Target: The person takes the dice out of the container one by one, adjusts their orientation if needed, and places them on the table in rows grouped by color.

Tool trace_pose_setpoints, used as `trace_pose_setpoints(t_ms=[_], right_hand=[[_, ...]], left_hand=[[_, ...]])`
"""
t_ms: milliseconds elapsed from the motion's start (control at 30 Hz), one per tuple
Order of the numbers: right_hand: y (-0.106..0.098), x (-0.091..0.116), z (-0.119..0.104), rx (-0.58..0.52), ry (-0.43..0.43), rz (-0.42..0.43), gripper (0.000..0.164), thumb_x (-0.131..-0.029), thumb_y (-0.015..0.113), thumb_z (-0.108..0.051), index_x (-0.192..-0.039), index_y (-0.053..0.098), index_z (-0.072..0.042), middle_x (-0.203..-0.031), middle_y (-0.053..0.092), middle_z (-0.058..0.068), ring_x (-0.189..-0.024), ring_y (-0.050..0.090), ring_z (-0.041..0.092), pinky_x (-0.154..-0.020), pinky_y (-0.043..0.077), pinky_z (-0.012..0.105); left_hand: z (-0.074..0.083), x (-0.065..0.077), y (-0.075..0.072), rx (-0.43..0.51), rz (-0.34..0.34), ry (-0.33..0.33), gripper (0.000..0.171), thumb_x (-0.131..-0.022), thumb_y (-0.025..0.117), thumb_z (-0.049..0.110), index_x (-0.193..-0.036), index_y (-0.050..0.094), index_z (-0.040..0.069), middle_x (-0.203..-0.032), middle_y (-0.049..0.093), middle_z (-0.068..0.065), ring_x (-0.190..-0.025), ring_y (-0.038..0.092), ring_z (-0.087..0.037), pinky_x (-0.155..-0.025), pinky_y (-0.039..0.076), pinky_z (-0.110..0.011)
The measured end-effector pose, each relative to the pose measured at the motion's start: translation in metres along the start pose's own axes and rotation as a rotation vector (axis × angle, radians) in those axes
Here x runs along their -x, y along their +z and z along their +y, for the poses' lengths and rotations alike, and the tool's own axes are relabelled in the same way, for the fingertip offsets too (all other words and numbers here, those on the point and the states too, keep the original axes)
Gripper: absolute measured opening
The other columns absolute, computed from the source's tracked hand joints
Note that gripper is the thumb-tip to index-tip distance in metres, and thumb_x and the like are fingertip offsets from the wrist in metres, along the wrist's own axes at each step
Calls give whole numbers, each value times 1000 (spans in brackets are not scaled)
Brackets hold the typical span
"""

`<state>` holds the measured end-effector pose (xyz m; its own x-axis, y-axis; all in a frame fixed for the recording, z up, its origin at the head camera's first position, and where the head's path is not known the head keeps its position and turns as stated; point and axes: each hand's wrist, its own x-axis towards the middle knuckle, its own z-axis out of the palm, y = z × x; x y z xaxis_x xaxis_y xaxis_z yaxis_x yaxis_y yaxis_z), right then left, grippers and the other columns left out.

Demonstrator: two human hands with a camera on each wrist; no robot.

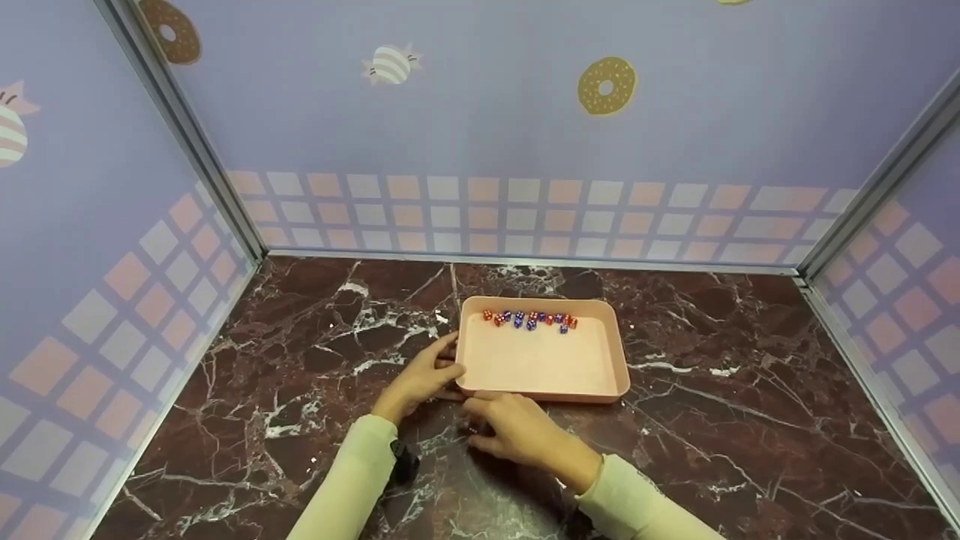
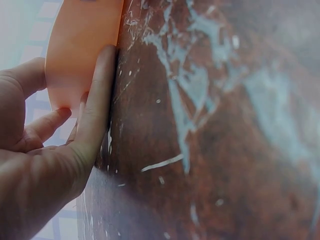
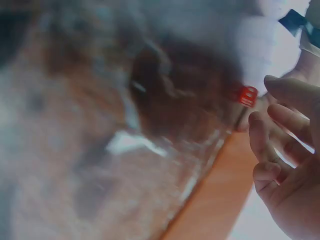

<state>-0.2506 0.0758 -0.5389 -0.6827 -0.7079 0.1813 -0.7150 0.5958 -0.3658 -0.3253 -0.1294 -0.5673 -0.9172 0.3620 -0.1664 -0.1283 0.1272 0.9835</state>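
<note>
A glossy, dark red-brown, white-veined marble-pattern tabletop (image 1: 315,330) extends beneath both hands; lilac wall panels (image 1: 495,127) with check and doughnut prints stand beyond. The peach tray (image 1: 540,367) is smooth, shallow and rectangular, with rounded corners. The left hand (image 1: 424,375) grips its left wall, thumb at the rim. Red and blue dice (image 1: 518,321) lie inside, along the wall farthest from the right hand (image 1: 521,431). That hand's fingers bend loosely; a red die (image 3: 247,96) sits beside their tips, contact indeterminable.
</note>
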Motion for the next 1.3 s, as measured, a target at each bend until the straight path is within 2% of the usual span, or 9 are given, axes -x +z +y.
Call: trace_pose_setpoints(t_ms=[333,500,667,833,1033,1300], right_hand=[[-30,-9,-1,1,-8,109,28,-89,83,-15,-115,75,-10,-111,74,3,-93,73,22,-82,65,40],[-38,-10,6,17,7,164,24,-88,82,-14,-111,75,-10,-106,73,3,-83,71,21,-75,64,38],[-42,-13,19,-99,56,164,22,-90,80,-12,-110,74,-6,-103,72,8,-75,68,24,-67,59,31],[-45,-18,41,-217,125,191,20,-92,77,-9,-110,73,-1,-105,73,16,-78,70,32,-69,59,30],[-48,-21,65,-187,172,216,20,-92,75,-6,-110,73,1,-106,73,18,-78,69,32,-70,61,36],[-50,-24,85,-189,228,184,23,-91,74,-4,-113,73,3,-110,73,21,-95,69,35,-80,63,47]], left_hand=[[3,1,0,17,-10,-7,73,-99,57,-3,-166,29,2,-140,48,-30,-112,62,-32,-82,68,-50],[6,0,1,23,-17,-23,77,-97,57,-2,-167,27,4,-140,48,-30,-109,61,-30,-83,68,-51],[6,1,2,30,-17,-43,79,-96,58,-2,-168,26,5,-141,48,-30,-109,61,-31,-84,68,-51],[5,1,2,37,-4,-51,78,-96,59,-1,-167,28,6,-138,49,-28,-107,63,-31,-83,68,-51],[2,-2,1,43,2,-51,78,-96,59,-1,-168,28,6,-137,49,-28,-105,63,-30,-82,68,-51],[4,0,3,48,23,-58,80,-94,60,-1,-167,30,7,-135,51,-27,-103,63,-30,-79,69,-51]])
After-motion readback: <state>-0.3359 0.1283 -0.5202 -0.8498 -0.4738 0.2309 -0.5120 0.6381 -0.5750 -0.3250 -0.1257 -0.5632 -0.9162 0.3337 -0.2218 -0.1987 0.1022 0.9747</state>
